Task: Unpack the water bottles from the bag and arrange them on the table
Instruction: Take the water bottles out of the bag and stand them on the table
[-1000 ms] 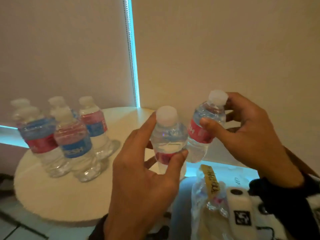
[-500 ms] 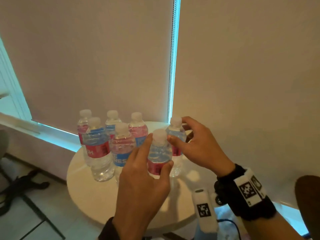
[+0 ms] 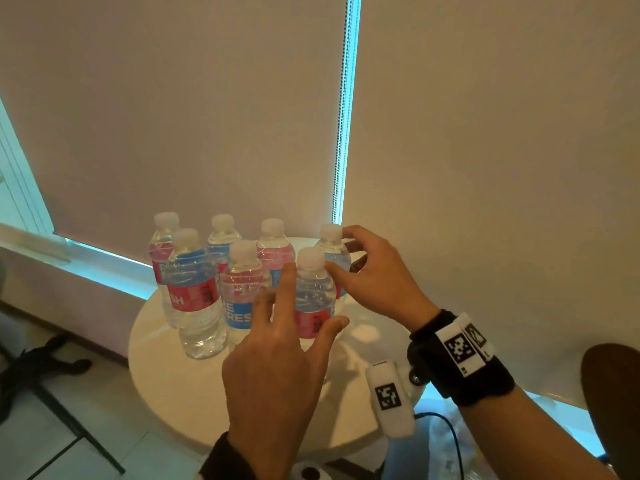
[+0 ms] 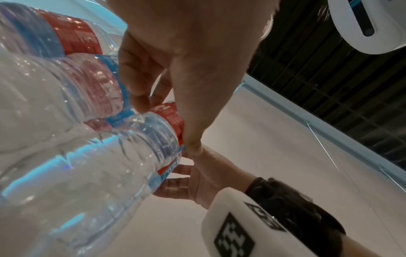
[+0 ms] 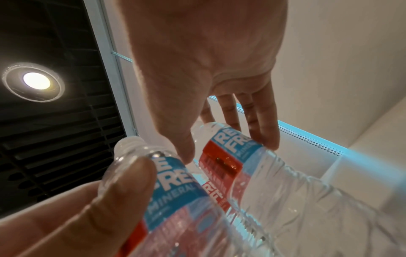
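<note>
Two small clear water bottles with white caps and red and blue labels are upright at the right end of a group on the round white table (image 3: 180, 386). My left hand (image 3: 315, 296) holds the nearer bottle (image 3: 313, 289) between thumb and fingers, which hide its base. My right hand (image 3: 339, 251) grips the farther bottle (image 3: 333, 252) near its shoulder. In the left wrist view my left hand (image 4: 167, 127) has thumb and fingers on the bottle (image 4: 153, 139). In the right wrist view my right hand (image 5: 228, 149) spans its bottle (image 5: 232, 147).
Several more bottles (image 3: 194, 289) stand close together on the table's left and back. Roller blinds hang right behind the table. A black chair base (image 3: 34, 368) is on the floor at the left, a brown seat back (image 3: 609, 393) at the right.
Both hands carried their bottles from near my body forward to the table and lowered them beside the standing group. My left fingers have spread wider on their bottle.
</note>
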`<state>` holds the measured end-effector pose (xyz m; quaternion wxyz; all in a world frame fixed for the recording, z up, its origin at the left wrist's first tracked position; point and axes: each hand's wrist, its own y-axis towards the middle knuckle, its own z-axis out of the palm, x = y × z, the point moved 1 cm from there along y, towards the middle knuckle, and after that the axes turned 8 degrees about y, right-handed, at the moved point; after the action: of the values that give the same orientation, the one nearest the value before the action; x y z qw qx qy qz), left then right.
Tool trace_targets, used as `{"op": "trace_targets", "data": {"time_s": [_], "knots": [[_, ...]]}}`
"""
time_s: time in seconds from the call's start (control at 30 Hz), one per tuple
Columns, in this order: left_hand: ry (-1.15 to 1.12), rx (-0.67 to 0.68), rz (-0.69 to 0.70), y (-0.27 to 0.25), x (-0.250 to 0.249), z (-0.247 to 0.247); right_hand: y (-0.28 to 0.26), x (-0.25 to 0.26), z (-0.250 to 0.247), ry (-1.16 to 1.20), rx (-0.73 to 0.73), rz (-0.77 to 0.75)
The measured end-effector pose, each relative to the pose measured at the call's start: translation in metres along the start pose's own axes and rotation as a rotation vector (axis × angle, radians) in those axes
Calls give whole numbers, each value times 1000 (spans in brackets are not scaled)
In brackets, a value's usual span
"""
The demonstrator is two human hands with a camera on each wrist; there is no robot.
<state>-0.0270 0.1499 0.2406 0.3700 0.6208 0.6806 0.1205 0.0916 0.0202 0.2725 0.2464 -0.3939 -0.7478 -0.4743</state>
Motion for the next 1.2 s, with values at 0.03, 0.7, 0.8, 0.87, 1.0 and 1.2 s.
{"op": "trace_targets", "data": {"time_s": [0.03,0.7,0.8,0.87,1.0,1.2], "knots": [[-2,0,-1,0,1,1,1,-1,1,-5,0,4],[-976,464,271,-112,-86,77,-224,-98,-158,36,-533,535],[-942,839,251,-146,-111,134,-288,-147,-150,-41,-511,757],[-836,912,249,-169,-125,172,-323,-177,-140,-107,-466,860],[-651,993,249,-199,-152,243,-361,-222,-126,-92,-551,1029],[-718,1050,100,-206,-190,307,-359,-245,-125,-160,-635,937]]}}
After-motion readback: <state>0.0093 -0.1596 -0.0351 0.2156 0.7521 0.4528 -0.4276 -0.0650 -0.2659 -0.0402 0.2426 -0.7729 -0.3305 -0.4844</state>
